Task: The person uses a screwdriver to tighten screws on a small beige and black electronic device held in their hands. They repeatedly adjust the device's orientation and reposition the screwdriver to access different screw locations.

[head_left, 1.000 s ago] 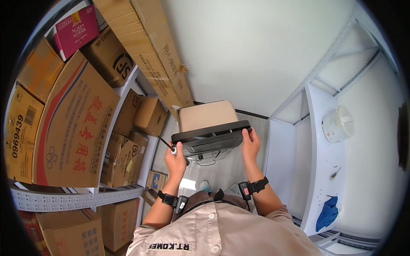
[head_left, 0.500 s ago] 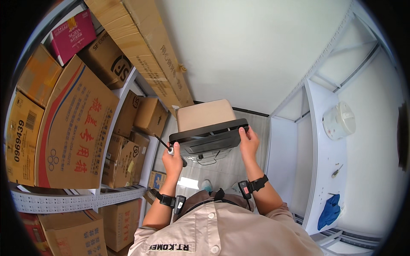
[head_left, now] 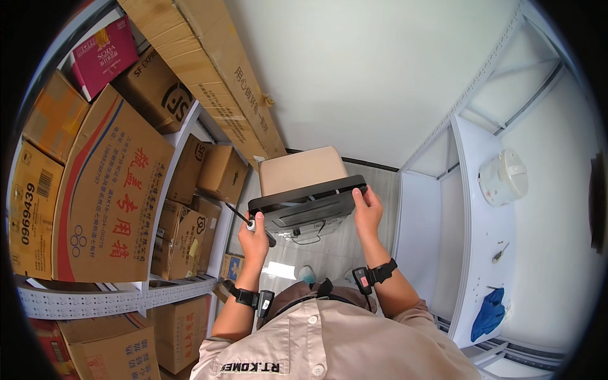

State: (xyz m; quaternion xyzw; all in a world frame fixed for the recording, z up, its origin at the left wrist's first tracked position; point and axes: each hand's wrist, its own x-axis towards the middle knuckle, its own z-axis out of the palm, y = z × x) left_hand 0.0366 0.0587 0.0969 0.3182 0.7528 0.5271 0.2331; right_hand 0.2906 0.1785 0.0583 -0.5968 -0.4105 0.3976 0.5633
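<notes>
Black-framed panel (head_left: 309, 206), rectangular and tilted, is held in the middle of the view, just off the centre toward 6 o'clock, above the grey floor (head_left: 320, 256). Its left end is steadied by the left hand (head_left: 254, 244), in which a screwdriver (head_left: 251, 225) is also gripped; the screwdriver's dark shaft is pointed toward 10 o'clock. The panel's right end is clasped by the right hand (head_left: 367, 214), with the thumb laid along the near side of the rim. Directly at 12 o'clock from the panel, a beige block (head_left: 303, 171) with rounded corners is seen; whether it is joined to the panel cannot be made out with confidence. A thin wire loop (head_left: 310, 240) is seen at 6 o'clock from the panel.

Black straps with small devices are worn on both wrists. At 11 o'clock from the centre of the view, a long cardboard carton (head_left: 218, 82) is stood against the white wall (head_left: 354, 76). At 9 o'clock, a large printed carton (head_left: 111, 196) is shelved, and at 10 o'clock a magenta box (head_left: 104, 57). On the white shelf (head_left: 478, 221), a white bucket (head_left: 503, 177) is placed at 3 o'clock and a blue cloth (head_left: 487, 315) at 4 o'clock, with a small slim tool (head_left: 500, 254) lying between them.
</notes>
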